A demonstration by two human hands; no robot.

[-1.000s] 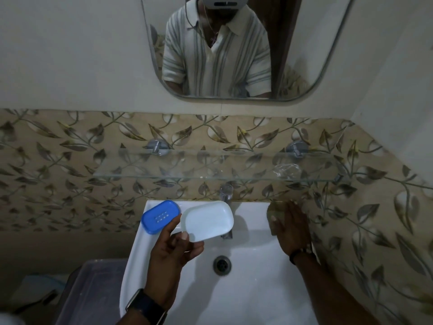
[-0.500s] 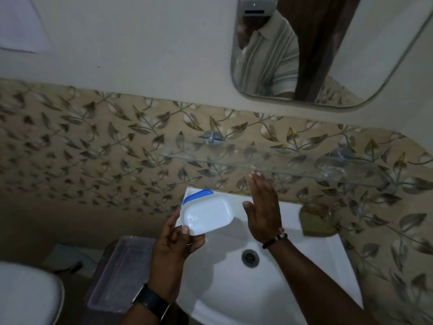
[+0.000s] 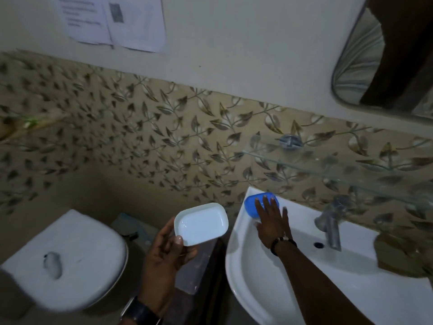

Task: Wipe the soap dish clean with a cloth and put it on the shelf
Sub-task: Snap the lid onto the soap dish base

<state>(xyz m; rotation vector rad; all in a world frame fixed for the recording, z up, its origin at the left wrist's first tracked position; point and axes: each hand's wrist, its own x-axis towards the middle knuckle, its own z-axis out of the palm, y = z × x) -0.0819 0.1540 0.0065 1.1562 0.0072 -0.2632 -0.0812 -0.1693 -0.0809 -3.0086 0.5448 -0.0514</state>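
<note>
Since the last picture the white dish (image 3: 201, 224) has swung out to the left, off the sink (image 3: 253, 289), and the right hand (image 3: 273, 222) has come down onto the blue part (image 3: 250, 205).

Far left is the toilet (image 3: 65, 259). Next comes the left hand (image 3: 164, 253). Its thumb and curled fingers grip the near corner of the white dish. The dish is up in the air, open side up, with its long side running left to right.

The blue part lies on the back left corner of the sink. The right hand's fingers lie straight and flat on top of it and grip nothing.

Past the tap (image 3: 330, 224), well away to the right, lies what I think is the cloth (image 3: 398, 256). The right hand is the nearer one to it. The cloth is dark and hard to make out. The fingers hide some of the blue part. The glass shelf (image 3: 328, 171) hangs above the sink, see-through and cut off at the right edge.
</note>
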